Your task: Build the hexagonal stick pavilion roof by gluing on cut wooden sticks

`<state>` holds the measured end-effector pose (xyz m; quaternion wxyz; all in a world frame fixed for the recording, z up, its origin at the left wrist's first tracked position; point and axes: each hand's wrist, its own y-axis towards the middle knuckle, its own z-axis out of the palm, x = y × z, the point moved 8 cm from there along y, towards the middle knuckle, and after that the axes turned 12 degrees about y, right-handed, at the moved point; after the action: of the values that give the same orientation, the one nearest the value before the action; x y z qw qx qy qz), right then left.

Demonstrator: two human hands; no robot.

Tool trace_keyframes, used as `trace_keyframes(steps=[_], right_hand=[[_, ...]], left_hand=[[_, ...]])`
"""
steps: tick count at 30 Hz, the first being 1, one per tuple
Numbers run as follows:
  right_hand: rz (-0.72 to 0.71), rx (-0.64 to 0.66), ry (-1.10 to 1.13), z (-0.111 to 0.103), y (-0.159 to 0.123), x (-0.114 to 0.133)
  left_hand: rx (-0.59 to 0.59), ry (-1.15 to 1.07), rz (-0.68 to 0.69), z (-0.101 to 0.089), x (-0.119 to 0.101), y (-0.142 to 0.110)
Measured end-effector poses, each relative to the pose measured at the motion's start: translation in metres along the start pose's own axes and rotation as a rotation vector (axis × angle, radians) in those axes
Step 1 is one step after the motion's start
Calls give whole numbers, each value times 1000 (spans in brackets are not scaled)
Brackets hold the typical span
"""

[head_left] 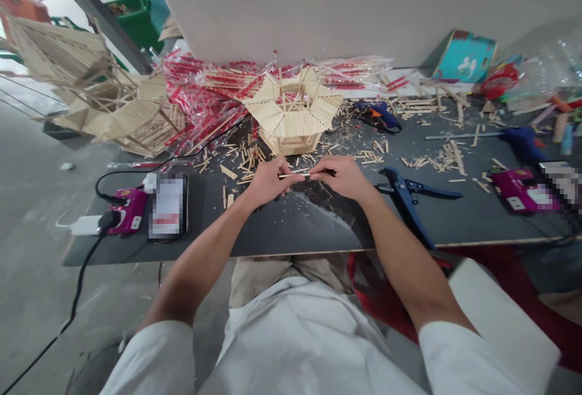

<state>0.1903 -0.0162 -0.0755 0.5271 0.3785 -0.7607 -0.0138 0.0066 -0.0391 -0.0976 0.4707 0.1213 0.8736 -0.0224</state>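
Observation:
Thin wooden sticks [294, 173] lie level between my two hands, above the near middle of the dark tabletop. My left hand [270, 181] pinches their left end between thumb and fingers. At the right end, my right hand [339, 176] has its fingertips closed on them too. Just beyond my hands stands a small model building [295, 122] made of the same sticks, with a many-sided sloping roof and short posts sticking up. Beneath my hands a strip of clear plastic [325, 208] lies on the table.
A blue-handled cutter [407, 198] lies right of my right arm. Blue glue guns [384, 116] rest further back. Cut stick pieces and red-and-clear wrappers [195, 97] litter the table [209, 243]. At left are a phone [168, 207], a purple power strip [127, 210] and a larger stick model [122, 110].

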Motion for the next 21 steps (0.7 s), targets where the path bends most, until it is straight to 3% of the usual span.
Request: trace_keyframes(steps=[7, 21], right_hand=[[-26, 21, -17, 1, -3, -2], [-28, -11, 2, -2, 1, -1]], left_hand=[[98, -34, 66, 16, -4, -1], [41, -131, -49, 15, -1, 0]])
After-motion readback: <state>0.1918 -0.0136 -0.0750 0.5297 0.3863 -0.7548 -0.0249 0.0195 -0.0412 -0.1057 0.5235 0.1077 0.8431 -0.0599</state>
